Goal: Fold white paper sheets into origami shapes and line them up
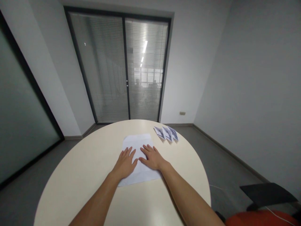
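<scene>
A white sheet of paper (138, 178) lies flat on the round cream table (87, 166). My left hand (124, 163) rests palm down on the left part of the sheet, fingers spread. On the right part lies my right hand (152, 157), also flat with its fingers apart. The two thumbs nearly meet at the middle of the paper, and both hands cover some of its surface. Beyond my right hand, near the table's far right edge, stands a zigzag-folded printed paper (166, 134).
A chair with a black back (268, 193) and a red seat (256, 218) stands at the lower right, off the table. Behind the table is a glass partition with blinds (105, 69). A wall socket (182, 113) sits low on the back wall.
</scene>
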A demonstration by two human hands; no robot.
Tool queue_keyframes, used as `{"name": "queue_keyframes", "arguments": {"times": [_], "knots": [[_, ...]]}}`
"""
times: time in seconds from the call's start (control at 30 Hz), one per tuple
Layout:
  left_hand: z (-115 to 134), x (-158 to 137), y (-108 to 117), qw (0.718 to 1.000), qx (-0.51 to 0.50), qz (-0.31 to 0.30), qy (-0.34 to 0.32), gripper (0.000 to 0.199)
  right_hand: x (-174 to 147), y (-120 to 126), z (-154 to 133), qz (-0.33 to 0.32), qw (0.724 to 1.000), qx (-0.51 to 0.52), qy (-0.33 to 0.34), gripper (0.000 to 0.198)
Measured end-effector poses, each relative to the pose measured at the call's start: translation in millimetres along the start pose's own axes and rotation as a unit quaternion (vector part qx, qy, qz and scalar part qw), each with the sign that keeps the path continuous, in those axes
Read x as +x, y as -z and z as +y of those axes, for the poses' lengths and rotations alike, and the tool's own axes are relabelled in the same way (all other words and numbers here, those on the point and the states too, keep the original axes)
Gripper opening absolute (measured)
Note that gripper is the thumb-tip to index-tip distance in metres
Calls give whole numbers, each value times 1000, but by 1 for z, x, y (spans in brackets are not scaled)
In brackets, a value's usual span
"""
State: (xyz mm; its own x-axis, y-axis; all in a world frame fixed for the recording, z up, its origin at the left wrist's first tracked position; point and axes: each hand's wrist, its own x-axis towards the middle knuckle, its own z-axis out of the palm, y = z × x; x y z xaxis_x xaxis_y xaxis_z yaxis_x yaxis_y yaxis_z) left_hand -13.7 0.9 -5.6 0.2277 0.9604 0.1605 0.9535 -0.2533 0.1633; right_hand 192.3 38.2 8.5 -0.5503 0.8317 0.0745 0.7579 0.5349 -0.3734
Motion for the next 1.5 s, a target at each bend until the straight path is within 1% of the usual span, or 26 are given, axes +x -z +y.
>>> {"name": "queue_keyframes", "arguments": {"times": [0.1, 0.23, 0.3, 0.4, 0.5, 0.57, 0.63, 0.73, 0.83, 0.9, 0.97, 1.03, 1.1, 1.17, 1.23, 1.3, 1.4, 1.43, 1.5], "knots": [[1, 0, -1, 1000, 9, -11, 18, 58, 1, 0, 1, 7, 1000, 0, -22, 68], [3, 0, 0, 999, 21, -11, 33, 61, 0, 0, 6, 25, 998, -8, -65, 66], [4, 0, 0, 999, 25, -8, 35, 62, 0, 1, 8, 36, 996, -14, -76, 64], [5, -1, 3, 999, 30, -1, 28, 61, -1, 4, 6, 64, 996, -34, -53, 56], [6, -2, 8, 1000, 19, -11, 12, 62, 0, 5, -2, 83, 996, -38, 9, 50], [6, -3, 12, 999, -3, -35, -14, 63, 2, 3, -6, 68, 997, -18, 36, 53], [8, -3, 17, 997, -29, -66, -40, 63, 3, 1, -6, 37, 999, -3, 37, 58], [9, -4, 22, 992, -50, -99, -54, 65, 4, 0, 0, 6, 1000, 0, 10, 62], [12, -5, 22, 992, -36, -108, -52, 66, 6, 2, 6, 7, 999, -3, -35, 66], [16, -7, 20, 995, -5, -93, -47, 63, 7, 2, 8, 12, 998, -7, -63, 68], [19, -9, 17, 997, 34, -59, -43, 58, 8, 2, 6, 14, 997, -9, -80, 68], [20, -10, 14, 996, 60, -33, -48, 56, 8, 2, 5, 12, 997, -11, -80, 69], [18, -10, 12, 996, 70, -21, -50, 54, 6, 2, 3, 3, 998, -10, -69, 72], [13, -8, 12, 996, 82, -13, -30, 52, 2, 2, 3, -7, 998, -9, -63, 79], [7, -5, 15, 995, 98, 11, 11, 51, -3, 1, 3, -11, 998, -8, -66, 86], [5, -3, 19, 995, 87, 38, 37, 48, -5, -1, 2, -10, 997, -8, -70, 90], [9, -4, 22, 996, 49, 45, 56, 41, -5, -1, -2, -8, 997, -11, -77, 91], [12, -5, 20, 996, 40, 44, 65, 41, -4, -1, -3, -7, 997, -11, -79, 90], [17, -5, 15, 996, 32, 49, 60, 47, -1, 0, -5, -5, 997, -11, -81, 88]]}}
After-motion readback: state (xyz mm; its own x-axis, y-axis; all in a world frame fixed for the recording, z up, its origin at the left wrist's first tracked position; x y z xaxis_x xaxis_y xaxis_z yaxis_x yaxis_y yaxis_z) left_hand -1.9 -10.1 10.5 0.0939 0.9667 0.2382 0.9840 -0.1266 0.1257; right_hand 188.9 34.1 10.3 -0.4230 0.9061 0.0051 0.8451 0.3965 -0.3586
